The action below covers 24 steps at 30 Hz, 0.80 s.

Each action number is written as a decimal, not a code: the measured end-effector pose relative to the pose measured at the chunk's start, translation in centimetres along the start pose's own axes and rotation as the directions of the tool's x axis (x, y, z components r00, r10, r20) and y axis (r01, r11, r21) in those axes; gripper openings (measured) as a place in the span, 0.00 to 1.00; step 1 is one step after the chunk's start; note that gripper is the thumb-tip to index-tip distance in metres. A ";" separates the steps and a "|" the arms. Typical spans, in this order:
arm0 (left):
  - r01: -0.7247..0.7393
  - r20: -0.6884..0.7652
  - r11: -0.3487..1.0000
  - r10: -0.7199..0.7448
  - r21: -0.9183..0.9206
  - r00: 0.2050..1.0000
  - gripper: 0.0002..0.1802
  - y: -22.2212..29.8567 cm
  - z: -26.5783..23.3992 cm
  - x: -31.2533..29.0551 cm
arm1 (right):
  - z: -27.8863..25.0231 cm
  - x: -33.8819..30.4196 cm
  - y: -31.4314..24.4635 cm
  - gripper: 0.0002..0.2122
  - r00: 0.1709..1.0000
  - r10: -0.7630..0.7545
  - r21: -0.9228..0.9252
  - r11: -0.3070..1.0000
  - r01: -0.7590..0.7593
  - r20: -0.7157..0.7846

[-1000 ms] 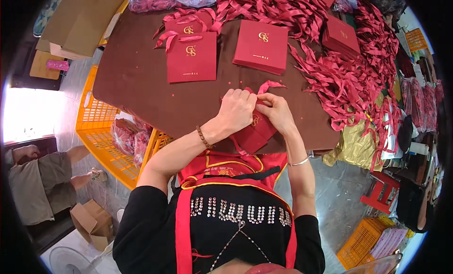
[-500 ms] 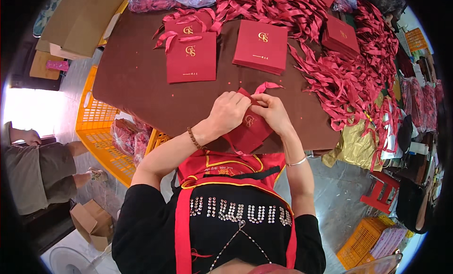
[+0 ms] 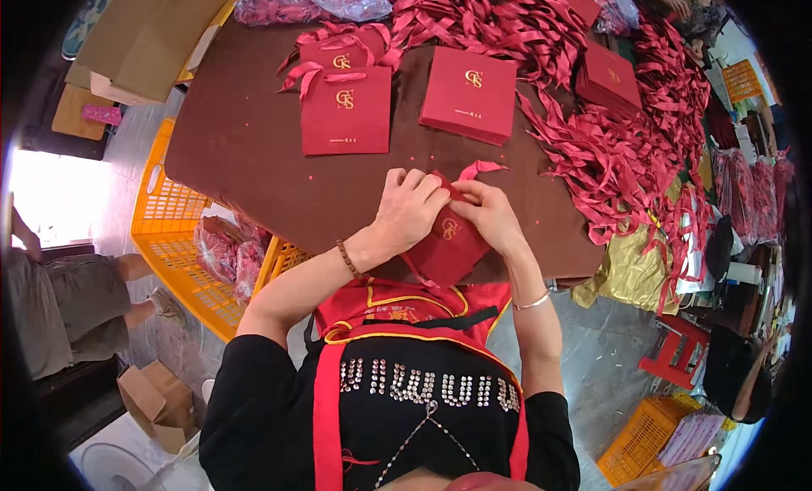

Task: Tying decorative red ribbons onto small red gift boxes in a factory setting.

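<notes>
A small red paper bag point(image 3: 452, 241) is between my hands at the table's near edge, tilted toward me. My left hand point(image 3: 409, 205) pinches its upper edge, and my right hand point(image 3: 489, 213) grips the same edge from the other side. From the top, by my right fingers, a red ribbon point(image 3: 482, 168) sticks out; another piece hangs below the left hand. The fingers hide where the ribbon meets the bag. Ahead to the left lies a finished-looking red bag point(image 3: 345, 123) with a ribbon handle, and beside it a stack of flat red bags point(image 3: 468, 93).
A heap of loose red ribbons point(image 3: 609, 153) covers the table's right side, with another bag stack point(image 3: 608, 75) among it. The brown tablecloth point(image 3: 245, 170) runs to my waist. An orange crate point(image 3: 169, 216) with wrapped packs stands at the left; a person point(image 3: 72, 301) is beyond it.
Both hands keep their hold on the bag's top edge, with only slight finger movement. The whole view has shifted a little, so the table things appear slightly lower.
</notes>
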<state>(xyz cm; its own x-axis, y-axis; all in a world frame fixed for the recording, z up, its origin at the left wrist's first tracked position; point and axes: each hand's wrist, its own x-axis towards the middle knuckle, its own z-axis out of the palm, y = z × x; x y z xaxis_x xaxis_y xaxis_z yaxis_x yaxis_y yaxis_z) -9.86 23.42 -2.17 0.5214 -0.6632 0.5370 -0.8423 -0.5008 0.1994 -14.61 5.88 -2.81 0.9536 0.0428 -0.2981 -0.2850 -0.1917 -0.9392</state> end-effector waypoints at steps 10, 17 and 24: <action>0.160 0.220 0.855 -0.056 -0.494 0.974 0.08 -3.1 -0.4 1.5 | 0.3 -0.8 -3.4 0.10 0.970 -0.241 -0.413 0.886 0.213 -0.016; 0.404 0.486 0.623 -0.043 -0.670 0.873 0.07 -5.1 0.1 2.3 | 0.0 -1.1 -3.5 0.07 0.919 -0.390 -0.596 0.726 0.344 0.056; 0.516 0.793 0.644 0.252 -0.565 0.555 0.13 -6.0 0.3 5.9 | 0.4 -1.6 -3.7 0.05 0.897 -0.433 -0.590 0.703 0.396 0.087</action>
<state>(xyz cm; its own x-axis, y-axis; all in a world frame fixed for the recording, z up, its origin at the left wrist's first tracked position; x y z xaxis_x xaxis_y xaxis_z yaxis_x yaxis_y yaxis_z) -1.68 22.34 -0.43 0.1855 -0.9350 -0.3022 -0.3510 -0.3503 0.8684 -15.08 6.93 1.06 0.9705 0.2067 0.1240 0.2350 -0.6963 -0.6782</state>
